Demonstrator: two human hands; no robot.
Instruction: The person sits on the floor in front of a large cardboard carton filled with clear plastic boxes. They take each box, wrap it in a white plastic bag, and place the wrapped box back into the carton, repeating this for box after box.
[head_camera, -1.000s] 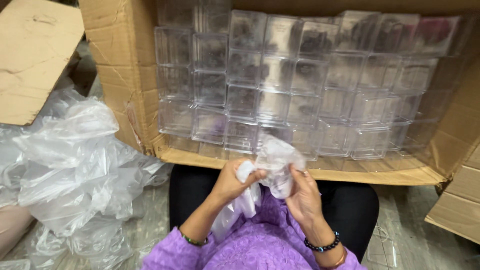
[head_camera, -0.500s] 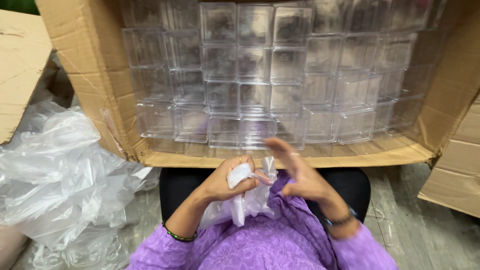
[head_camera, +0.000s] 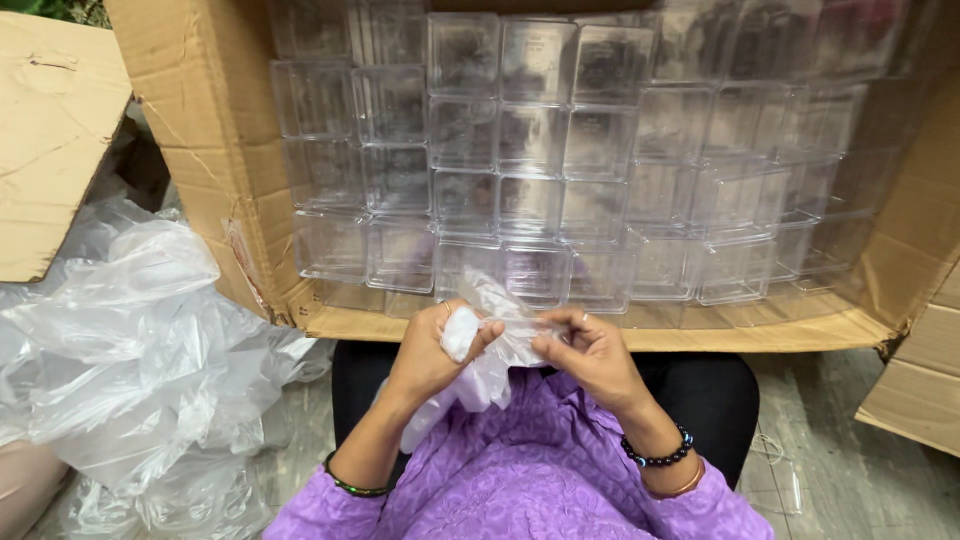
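My left hand and my right hand meet over my lap, both gripping a thin clear plastic bag that is crumpled and whitish. The left fist bunches the bag, and a tail of it hangs down toward my purple top. The right fingers pinch its other side. Just beyond the hands lies a large cardboard box on its side, filled with stacked clear square plastic containers.
A heap of loose clear plastic bags lies on the floor at left. A cardboard flap stands at upper left, and more cardboard at right. Grey floor shows at lower right.
My right hand, fingers spread half a second ago, has closed back onto the bag. The view has shifted slightly, and the bag is now bunched tighter between both hands.
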